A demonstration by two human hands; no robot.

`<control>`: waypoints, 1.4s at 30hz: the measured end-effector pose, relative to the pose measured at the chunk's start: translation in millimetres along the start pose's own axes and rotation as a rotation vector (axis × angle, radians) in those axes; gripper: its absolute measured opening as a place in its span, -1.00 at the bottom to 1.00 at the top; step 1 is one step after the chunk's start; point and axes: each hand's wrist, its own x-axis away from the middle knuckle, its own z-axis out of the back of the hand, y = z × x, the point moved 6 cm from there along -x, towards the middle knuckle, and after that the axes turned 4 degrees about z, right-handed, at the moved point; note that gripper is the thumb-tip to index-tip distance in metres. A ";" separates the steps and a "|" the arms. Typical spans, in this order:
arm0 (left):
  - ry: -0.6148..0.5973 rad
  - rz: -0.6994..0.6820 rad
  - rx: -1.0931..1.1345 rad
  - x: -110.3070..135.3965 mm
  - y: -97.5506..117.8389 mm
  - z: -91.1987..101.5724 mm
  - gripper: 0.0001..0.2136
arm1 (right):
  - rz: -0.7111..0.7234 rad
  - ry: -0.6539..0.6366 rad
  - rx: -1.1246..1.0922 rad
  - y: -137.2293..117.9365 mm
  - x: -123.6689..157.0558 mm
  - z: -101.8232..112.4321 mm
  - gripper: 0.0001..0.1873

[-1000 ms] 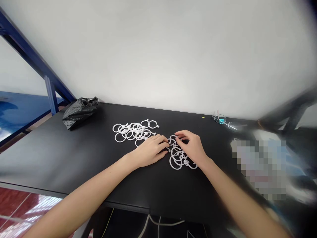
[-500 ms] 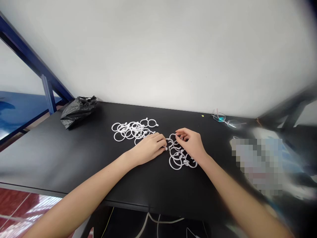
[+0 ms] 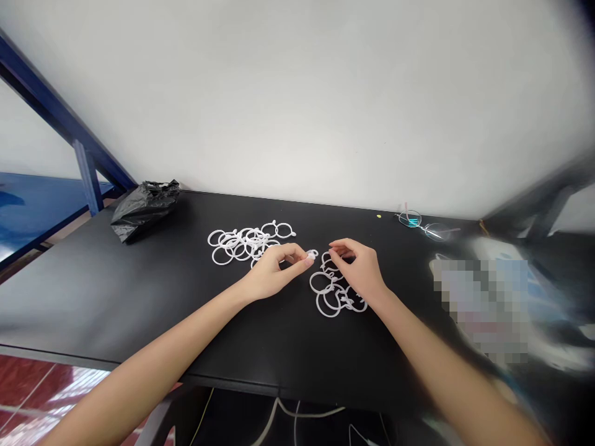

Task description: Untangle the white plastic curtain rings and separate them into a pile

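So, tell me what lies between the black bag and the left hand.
Head view: a loose pile of white rings, close to the left hand; from it to the black bag, bare table.

The left hand [image 3: 269, 275] and right hand [image 3: 360, 269] are meeting over the middle of the table [image 3: 139, 310]. Taking that spot as the dial's centre, a ring [image 3: 311, 254] is sitting in the left hand's fingertips. A pile [image 3: 242, 243] of rings is lying at ten o'clock, just behind the left hand. A smaller cluster [image 3: 332, 297] is lying at five o'clock, partly under the right hand. Farther out at ten o'clock a bag [image 3: 142, 210] is sitting near the wall [image 3: 302, 111]. At two o'clock the glasses [image 3: 421, 224] are lying by the wall. At six o'clock the cables [image 3: 288, 421] are hanging under the table's near edge.
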 end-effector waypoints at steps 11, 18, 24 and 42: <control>-0.037 -0.021 0.076 2.8 0.2 -5.0 -0.79 | 0.401 -0.027 -0.252 -51.7 12.6 0.9 -0.83; 0.077 0.046 -0.013 3.8 1.4 1.4 -0.69 | 0.376 -0.039 -0.306 -55.3 14.0 2.1 -0.80; 0.076 0.028 0.004 2.2 0.1 3.9 -0.59 | 0.287 -0.019 -0.271 -48.9 12.9 1.9 -0.89; 0.340 -0.427 -0.408 8.8 15.3 18.6 -0.67 | 0.453 0.121 -0.219 -49.2 11.4 12.5 -0.84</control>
